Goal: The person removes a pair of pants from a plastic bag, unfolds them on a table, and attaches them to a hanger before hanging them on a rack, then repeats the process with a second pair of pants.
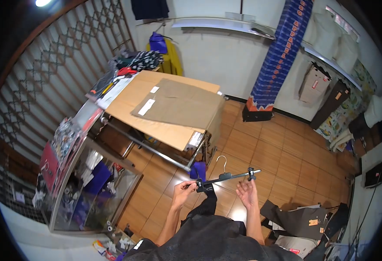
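Observation:
A clip hanger (225, 175) with a metal hook and a dark bar is held out in front of my body, above the tiled floor. My left hand (183, 193) pinches it at the left end, beside the black clip there. Just under the opposite clip is my right hand (248, 194), palm up with its fingers apart and the fingertips right at the clip. Beyond the hanger, brown folded trousers (184, 104) with white tags lie flat on the table (125, 102).
On the left stands a glass display case (86, 191) with packed goods. Dark garments with tags (304, 219) lie piled at the lower right. A blue wrapped column (278, 56) rises by the back wall, near hanging trousers (315, 85). A yellow chair (171, 56) is behind the table.

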`<action>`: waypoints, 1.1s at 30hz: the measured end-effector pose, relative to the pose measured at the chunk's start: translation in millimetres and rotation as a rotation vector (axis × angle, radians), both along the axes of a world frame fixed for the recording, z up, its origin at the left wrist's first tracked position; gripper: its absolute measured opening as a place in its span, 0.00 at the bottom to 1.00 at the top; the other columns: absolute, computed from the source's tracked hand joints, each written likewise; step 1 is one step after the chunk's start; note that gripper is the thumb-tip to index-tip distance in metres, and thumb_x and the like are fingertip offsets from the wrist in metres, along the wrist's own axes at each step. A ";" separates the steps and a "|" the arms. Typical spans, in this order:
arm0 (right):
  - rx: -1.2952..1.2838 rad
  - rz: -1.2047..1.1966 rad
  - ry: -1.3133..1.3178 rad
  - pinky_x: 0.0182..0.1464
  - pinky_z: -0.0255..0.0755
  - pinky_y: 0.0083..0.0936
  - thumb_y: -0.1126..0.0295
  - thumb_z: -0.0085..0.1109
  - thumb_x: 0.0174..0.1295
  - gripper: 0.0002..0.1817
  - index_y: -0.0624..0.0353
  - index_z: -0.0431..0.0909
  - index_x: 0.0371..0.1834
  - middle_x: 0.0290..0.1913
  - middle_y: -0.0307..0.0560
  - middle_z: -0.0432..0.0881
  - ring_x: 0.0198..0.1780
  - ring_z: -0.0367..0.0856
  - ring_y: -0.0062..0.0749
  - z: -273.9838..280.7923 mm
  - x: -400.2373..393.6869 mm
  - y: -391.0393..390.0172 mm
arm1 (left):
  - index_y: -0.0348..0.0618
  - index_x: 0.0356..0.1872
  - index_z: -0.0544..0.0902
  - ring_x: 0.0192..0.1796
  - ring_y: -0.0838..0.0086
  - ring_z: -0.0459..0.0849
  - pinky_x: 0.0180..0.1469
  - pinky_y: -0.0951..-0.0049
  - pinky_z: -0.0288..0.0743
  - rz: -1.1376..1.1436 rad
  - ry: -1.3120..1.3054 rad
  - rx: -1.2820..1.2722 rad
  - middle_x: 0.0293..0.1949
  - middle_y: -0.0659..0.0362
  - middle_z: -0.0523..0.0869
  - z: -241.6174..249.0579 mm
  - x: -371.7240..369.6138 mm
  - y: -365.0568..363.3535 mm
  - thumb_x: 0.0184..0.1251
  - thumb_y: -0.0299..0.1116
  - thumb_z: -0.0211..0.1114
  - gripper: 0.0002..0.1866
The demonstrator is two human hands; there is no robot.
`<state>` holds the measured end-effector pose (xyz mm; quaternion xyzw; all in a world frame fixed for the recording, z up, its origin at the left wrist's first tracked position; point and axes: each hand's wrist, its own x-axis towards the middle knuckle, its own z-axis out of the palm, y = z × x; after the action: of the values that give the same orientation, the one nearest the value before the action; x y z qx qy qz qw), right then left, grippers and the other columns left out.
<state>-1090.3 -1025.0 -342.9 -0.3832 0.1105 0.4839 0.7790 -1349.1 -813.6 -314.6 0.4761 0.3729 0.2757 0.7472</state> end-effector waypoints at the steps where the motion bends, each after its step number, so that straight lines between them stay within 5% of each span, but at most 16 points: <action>1: -0.014 -0.074 -0.033 0.51 0.83 0.39 0.43 0.62 0.70 0.22 0.48 0.74 0.51 0.53 0.49 0.83 0.54 0.85 0.40 8.3 16.2 1.0 | 0.33 0.51 0.87 0.41 0.77 0.88 0.46 0.77 0.82 -0.030 -0.003 0.015 0.41 0.56 0.91 -0.3 17.1 10.9 0.70 0.28 0.72 0.12; 4: 0.093 -0.242 -0.142 0.46 0.85 0.36 0.46 0.58 0.74 0.21 0.50 0.74 0.55 0.53 0.51 0.84 0.51 0.86 0.38 22.2 74.2 5.1 | 0.35 0.51 0.87 0.41 0.78 0.88 0.46 0.78 0.81 -0.130 -0.023 0.039 0.40 0.57 0.91 1.0 67.3 41.7 0.72 0.31 0.71 0.13; 11: -0.132 -0.430 -0.564 0.40 0.84 0.29 0.61 0.61 0.75 0.16 0.58 0.77 0.59 0.43 0.50 0.88 0.38 0.89 0.34 52.2 205.1 63.0 | 0.35 0.55 0.84 0.44 0.78 0.89 0.49 0.77 0.82 -0.275 -0.044 0.036 0.43 0.57 0.90 48.8 193.1 110.0 0.76 0.33 0.67 0.14; 15: -0.122 -0.464 -0.536 0.35 0.83 0.26 0.55 0.60 0.75 0.18 0.58 0.79 0.56 0.45 0.49 0.88 0.39 0.88 0.33 74.1 232.5 117.7 | 0.34 0.58 0.81 0.44 0.77 0.89 0.50 0.76 0.83 -0.209 -0.139 0.022 0.42 0.57 0.89 53.4 226.8 145.3 0.78 0.33 0.64 0.15; 21: -0.290 -0.182 -0.620 0.25 0.75 0.21 0.44 0.47 0.79 0.25 0.56 0.80 0.46 0.33 0.38 0.78 0.29 0.76 0.20 81.5 251.1 225.5 | 0.33 0.58 0.79 0.46 0.74 0.89 0.50 0.74 0.83 0.112 -0.172 -0.047 0.45 0.56 0.88 52.9 203.7 186.0 0.81 0.35 0.60 0.16; 29: -0.045 0.316 -0.798 0.27 0.69 0.15 0.52 0.52 0.80 0.16 0.51 0.78 0.40 0.30 0.30 0.75 0.32 0.73 0.12 71.1 264.2 424.5 | 0.40 0.59 0.76 0.46 0.72 0.89 0.49 0.73 0.82 0.703 -0.137 -0.057 0.44 0.56 0.88 37.3 160.0 220.4 0.81 0.36 0.61 0.15; 33: 0.050 0.571 -0.722 0.27 0.81 0.19 0.58 0.59 0.76 0.10 0.51 0.75 0.45 0.33 0.34 0.80 0.33 0.80 0.16 73.9 262.9 518.4 | 0.43 0.55 0.72 0.42 0.74 0.90 0.43 0.76 0.81 1.057 -0.159 -0.026 0.41 0.56 0.89 24.4 165.1 245.0 0.81 0.38 0.62 0.13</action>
<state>-827.4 -506.7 -269.0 -0.5232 -0.2897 0.5174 0.6121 -1184.0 -568.6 -290.2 0.1917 0.5075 0.6451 0.5382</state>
